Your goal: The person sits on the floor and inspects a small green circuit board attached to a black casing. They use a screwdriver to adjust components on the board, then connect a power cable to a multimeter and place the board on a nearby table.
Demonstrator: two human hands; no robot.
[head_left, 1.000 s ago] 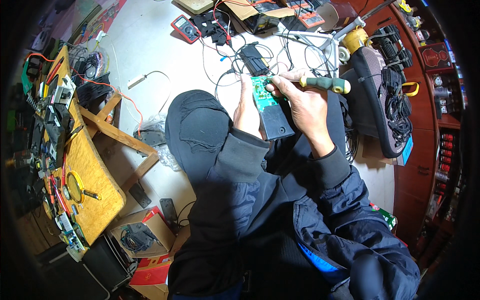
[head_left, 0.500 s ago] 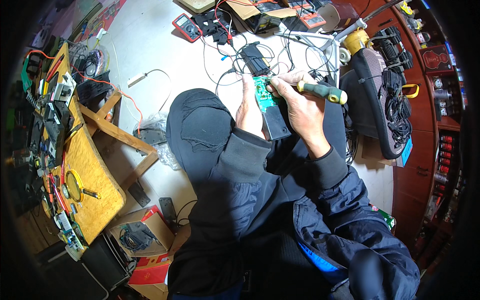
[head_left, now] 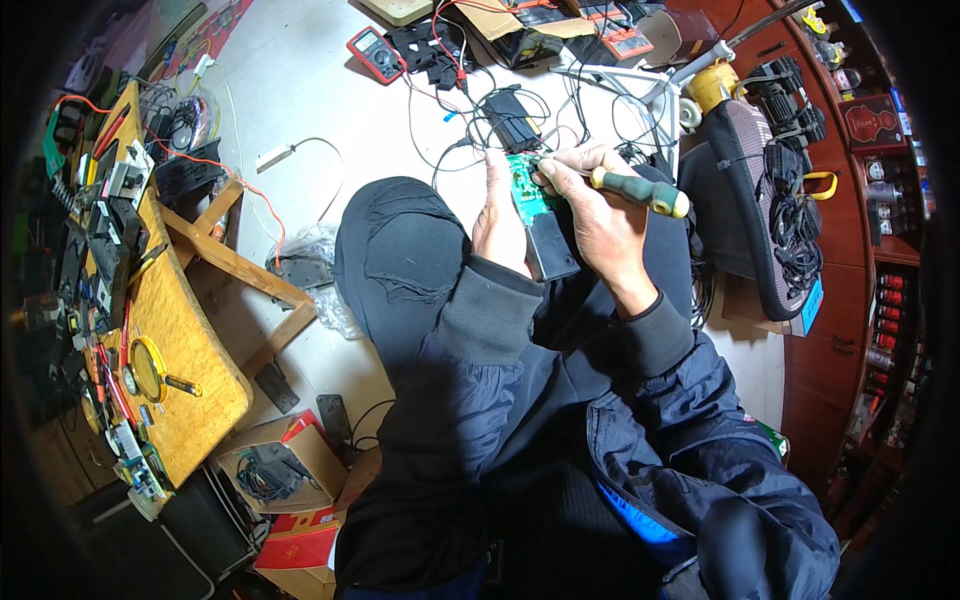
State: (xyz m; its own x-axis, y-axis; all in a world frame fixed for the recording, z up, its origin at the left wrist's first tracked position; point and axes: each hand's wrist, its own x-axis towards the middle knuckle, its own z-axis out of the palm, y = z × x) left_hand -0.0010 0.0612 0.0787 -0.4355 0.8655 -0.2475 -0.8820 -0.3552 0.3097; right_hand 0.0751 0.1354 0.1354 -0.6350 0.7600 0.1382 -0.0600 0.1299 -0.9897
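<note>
Above my lap, my left hand [head_left: 500, 225] is closed around the left side of a green circuit board [head_left: 532, 203], its thumb along the edge. The board's near end sits in or against a black plastic case half [head_left: 553, 248]; which of the two I cannot tell. My right hand [head_left: 608, 228] pinches a screwdriver [head_left: 640, 190] with a green and yellow handle, held slanting over the board's upper right part. The fingers hide its tip, so I cannot see whether it touches the board.
A black power adapter [head_left: 511, 118] with tangled cables lies on the floor beyond my hands. Farther off is a red multimeter [head_left: 376, 54]. At left stands a wooden workbench [head_left: 190, 400] with a magnifying glass [head_left: 150, 371] and tools. A padded chair part [head_left: 745, 210] is at right.
The screwdriver's handle end has swung slightly toward me and to the left. My left hand and the board stay in nearly the same place.
</note>
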